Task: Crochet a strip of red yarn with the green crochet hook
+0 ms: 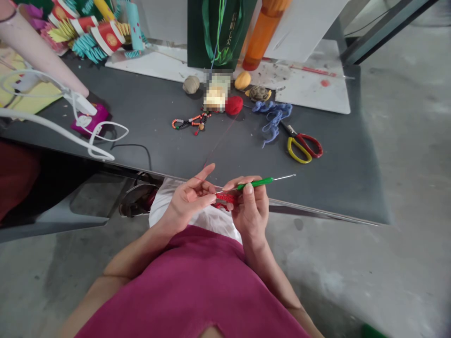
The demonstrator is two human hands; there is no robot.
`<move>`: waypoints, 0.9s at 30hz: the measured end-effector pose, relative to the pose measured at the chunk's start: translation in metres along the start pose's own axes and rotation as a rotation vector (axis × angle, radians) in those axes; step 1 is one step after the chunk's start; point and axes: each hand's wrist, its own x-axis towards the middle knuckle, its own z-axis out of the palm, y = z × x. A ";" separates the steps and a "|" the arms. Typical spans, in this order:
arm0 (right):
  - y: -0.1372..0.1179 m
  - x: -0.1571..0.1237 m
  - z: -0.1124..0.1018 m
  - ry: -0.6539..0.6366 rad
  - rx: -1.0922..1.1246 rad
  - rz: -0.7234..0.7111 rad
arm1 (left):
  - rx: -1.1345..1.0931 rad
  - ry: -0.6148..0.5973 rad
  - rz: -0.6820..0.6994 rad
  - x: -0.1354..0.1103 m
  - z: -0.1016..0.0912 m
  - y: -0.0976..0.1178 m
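My right hand [252, 206] is closed around the green handle of a crochet hook [259, 183]; one metal end points right, the other reaches into the stitches. A small strip of red crochet [225, 198] hangs between my two hands. My left hand [192, 199] pinches the strip's left end between thumb and fingers, its index finger raised. From that finger a thin red yarn strand runs up to the red yarn ball [234, 105] on the table. The strip's lower part is partly hidden by my fingers.
On the grey table [338, 183] lie scissors [303, 148], loose blue yarn [273, 116], a bead bracelet [190, 123] and several small yarn balls. An orange bottle [262, 37] and dark green bag [218, 37] stand behind. White cables [59, 129] and another person's arm [42, 47] are at left.
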 end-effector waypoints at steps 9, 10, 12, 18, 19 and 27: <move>-0.006 -0.001 -0.005 -0.090 -0.209 -0.192 | 0.208 0.069 0.071 -0.005 0.004 0.008; -0.007 -0.002 -0.006 -0.107 -0.238 -0.222 | 0.232 0.070 0.083 -0.005 0.004 0.008; -0.009 -0.002 -0.008 -0.151 -0.321 -0.305 | 0.276 0.081 0.110 -0.006 0.004 0.008; -0.014 -0.003 -0.012 -0.276 -0.638 -0.551 | 0.331 0.158 0.165 -0.010 0.004 0.004; -0.014 -0.003 -0.012 -0.287 -0.682 -0.577 | 0.328 0.171 0.174 -0.010 0.004 0.004; -0.002 -0.005 -0.012 -0.235 -0.753 -0.652 | -0.096 0.053 -0.076 -0.002 0.005 0.003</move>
